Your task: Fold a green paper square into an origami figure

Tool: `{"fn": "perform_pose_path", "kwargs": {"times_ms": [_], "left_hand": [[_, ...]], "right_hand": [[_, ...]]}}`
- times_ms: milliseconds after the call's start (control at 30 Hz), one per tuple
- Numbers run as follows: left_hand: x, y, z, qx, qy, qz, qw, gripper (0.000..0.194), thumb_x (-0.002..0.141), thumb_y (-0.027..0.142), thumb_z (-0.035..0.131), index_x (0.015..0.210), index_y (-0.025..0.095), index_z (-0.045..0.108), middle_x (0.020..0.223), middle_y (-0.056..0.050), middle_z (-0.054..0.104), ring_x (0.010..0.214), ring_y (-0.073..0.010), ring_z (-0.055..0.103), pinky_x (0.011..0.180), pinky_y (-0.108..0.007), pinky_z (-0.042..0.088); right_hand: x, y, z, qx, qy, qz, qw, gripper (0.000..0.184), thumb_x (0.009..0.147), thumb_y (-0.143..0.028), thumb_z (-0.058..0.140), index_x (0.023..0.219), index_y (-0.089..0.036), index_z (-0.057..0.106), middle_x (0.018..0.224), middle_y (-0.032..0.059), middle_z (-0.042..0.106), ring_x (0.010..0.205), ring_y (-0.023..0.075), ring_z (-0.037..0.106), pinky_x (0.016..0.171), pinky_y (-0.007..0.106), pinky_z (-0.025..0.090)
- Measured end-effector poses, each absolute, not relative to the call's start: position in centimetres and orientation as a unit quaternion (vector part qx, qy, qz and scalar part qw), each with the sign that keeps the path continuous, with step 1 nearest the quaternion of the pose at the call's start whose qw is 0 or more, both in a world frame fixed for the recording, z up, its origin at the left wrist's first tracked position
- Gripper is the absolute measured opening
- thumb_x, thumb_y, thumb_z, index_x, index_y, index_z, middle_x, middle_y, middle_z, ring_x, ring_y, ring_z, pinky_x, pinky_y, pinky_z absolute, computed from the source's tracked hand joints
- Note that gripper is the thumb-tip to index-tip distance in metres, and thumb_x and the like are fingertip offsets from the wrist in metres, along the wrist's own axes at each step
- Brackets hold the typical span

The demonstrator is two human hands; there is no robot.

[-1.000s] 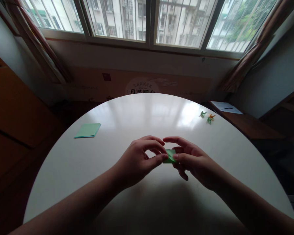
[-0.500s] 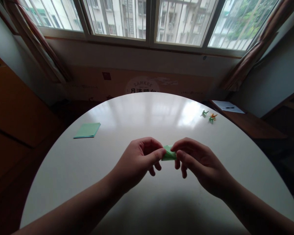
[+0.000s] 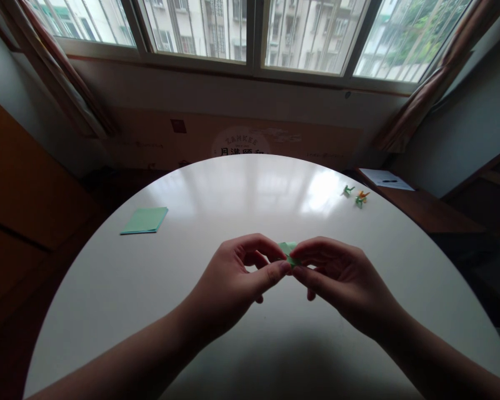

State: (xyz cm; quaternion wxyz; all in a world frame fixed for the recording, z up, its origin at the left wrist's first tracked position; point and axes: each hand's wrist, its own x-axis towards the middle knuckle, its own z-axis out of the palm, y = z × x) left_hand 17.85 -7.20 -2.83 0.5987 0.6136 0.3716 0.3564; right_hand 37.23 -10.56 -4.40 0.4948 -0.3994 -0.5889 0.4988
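Observation:
A small folded piece of green paper (image 3: 288, 249) is pinched between my two hands above the white table. My left hand (image 3: 241, 272) grips its left side with thumb and index finger. On the other side, my right hand (image 3: 337, 272) holds it the same way, its thumb tip meeting the left thumb at the near edge. Fingers cover much of the paper, so its exact folds cannot be made out.
A stack of light green square paper (image 3: 144, 220) lies at the table's left. Several small folded paper figures (image 3: 360, 198), green and orange, stand near the right rim of the round white table (image 3: 216, 194). Beyond it, a paper sheet with a pen (image 3: 389, 180) rests on brown furniture.
Both thumbs have come together at the paper's near edge, and my left fingers have shifted right. Less of the green paper shows now. The view has moved slightly.

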Motion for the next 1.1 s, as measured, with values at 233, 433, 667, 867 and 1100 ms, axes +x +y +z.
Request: {"fn": "perform_pose_path", "kwargs": {"times_ms": [233, 433, 667, 867, 1100], "left_hand": [[18.05, -7.44, -2.66, 0.61, 0.369, 0.376, 0.592, 0.005, 0.08, 0.022, 0.076, 0.082, 0.018, 0.072, 0.075, 0.0, 0.064, 0.066, -0.0129, 0.055, 0.046, -0.017, 0.049], [18.23, -7.64, -2.8, 0.614, 0.382, 0.382, 0.576, 0.005, 0.082, 0.021, 0.073, 0.086, 0.018, 0.071, 0.074, 0.001, 0.064, 0.062, -0.0117, 0.054, 0.045, -0.017, 0.049], [18.37, -7.87, -2.9, 0.624, 0.385, 0.396, 0.553, 0.004, 0.085, 0.021, 0.071, 0.087, 0.018, 0.07, 0.089, -0.002, 0.065, 0.073, -0.0145, 0.06, 0.045, -0.017, 0.05], [18.37, -8.03, -2.78, 0.632, 0.383, 0.407, 0.537, 0.006, 0.086, 0.023, 0.07, 0.086, 0.018, 0.071, 0.092, -0.003, 0.064, 0.075, -0.0153, 0.061, 0.044, -0.018, 0.051], [18.32, -7.56, -3.11, 0.579, 0.383, 0.416, 0.587, 0.008, 0.085, 0.022, 0.071, 0.093, 0.019, 0.069, 0.08, -0.001, 0.068, 0.071, -0.014, 0.061, 0.046, -0.016, 0.049]], "right_hand": [[37.28, -10.92, -4.29, -0.402, -0.617, 0.454, 0.502, 0.023, 0.082, -0.013, 0.078, 0.1, -0.028, 0.075, 0.092, 0.0009, 0.074, 0.078, 0.0152, 0.07, 0.056, 0.02, 0.055], [36.92, -10.87, -4.15, -0.392, -0.598, 0.474, 0.514, 0.022, 0.082, -0.01, 0.078, 0.097, -0.026, 0.073, 0.093, 0.0017, 0.076, 0.082, 0.0172, 0.072, 0.056, 0.02, 0.056], [36.78, -11.03, -4.19, -0.389, -0.583, 0.487, 0.521, 0.018, 0.082, -0.013, 0.078, 0.096, -0.023, 0.073, 0.093, 0.0041, 0.076, 0.084, 0.0196, 0.073, 0.055, 0.022, 0.057], [36.82, -10.87, -4.36, -0.382, -0.572, 0.504, 0.523, 0.018, 0.082, -0.014, 0.078, 0.096, -0.023, 0.072, 0.094, 0.0053, 0.076, 0.085, 0.0216, 0.073, 0.049, 0.022, 0.056], [36.7, -10.88, -4.38, -0.384, -0.558, 0.513, 0.527, 0.021, 0.082, -0.015, 0.079, 0.099, -0.025, 0.071, 0.093, 0.0043, 0.075, 0.091, 0.0235, 0.074, 0.051, 0.021, 0.058]]}}
